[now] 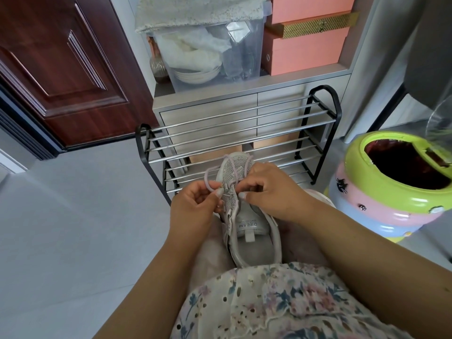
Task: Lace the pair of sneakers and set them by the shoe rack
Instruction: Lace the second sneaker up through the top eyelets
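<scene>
both hands, l (195,206) & r (271,192), pinch lace (210,174) over sneaker (247,216), rack (234,133) just ahead.

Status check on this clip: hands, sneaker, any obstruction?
Left hand pinching lace; right hand pinching at eyelets. Sneaker on lap, partly laced. Shoe rack ahead, unobstructed.

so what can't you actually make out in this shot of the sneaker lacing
- Second sneaker: only a pale sliver shows in the head view, hidden behind the right hand.
- Lower eyelets of the sneaker: both hands cover them, the left hand pinching the lace.
- Bin contents: too dark inside.
- Shoe rack bottom shelf: blocked by the sneaker.
</scene>
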Available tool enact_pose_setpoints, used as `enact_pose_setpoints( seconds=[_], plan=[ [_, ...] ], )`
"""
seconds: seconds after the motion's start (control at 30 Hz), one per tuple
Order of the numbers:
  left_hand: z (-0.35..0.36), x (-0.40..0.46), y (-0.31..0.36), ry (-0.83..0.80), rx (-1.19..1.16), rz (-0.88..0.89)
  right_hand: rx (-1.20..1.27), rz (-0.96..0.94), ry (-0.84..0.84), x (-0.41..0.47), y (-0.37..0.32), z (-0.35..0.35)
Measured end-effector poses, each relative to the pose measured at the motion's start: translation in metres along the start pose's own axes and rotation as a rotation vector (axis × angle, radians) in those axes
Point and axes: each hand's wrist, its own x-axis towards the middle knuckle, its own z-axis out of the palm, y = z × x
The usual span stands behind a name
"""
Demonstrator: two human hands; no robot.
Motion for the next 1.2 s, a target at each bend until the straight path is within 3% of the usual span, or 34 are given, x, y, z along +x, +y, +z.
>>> enact_pose_setpoints(
  seconds=[0.57,0.7,0.9,1.03,1.13,1.2],
  plan=[
    [0.006,0.002,-0.003,-0.102,-0.002,0.010,-0.197,0.033,-0.100,0.005,-0.003,0.003],
    [0.003,0.004,-0.003,-0.088,-0.034,0.005,-0.153,0.032,-0.079,0.003,-0.003,0.002],
    [0.007,0.053,0.011,-0.149,-0.483,-0.188,-0.095,0.054,-0.029,0.000,-0.005,0.001],
    [0.011,0.080,0.039,-0.153,-0.547,-0.169,-0.094,0.071,0.001,-0.002,-0.007,-0.004],
    [0.003,0.087,0.052,-0.146,-0.595,-0.139,0.055,0.198,0.137,0.000,-0.005,-0.021],
    [-0.006,0.087,0.051,-0.136,-0.645,-0.135,0.447,0.357,0.329,0.005,0.001,-0.036]
  ],
)
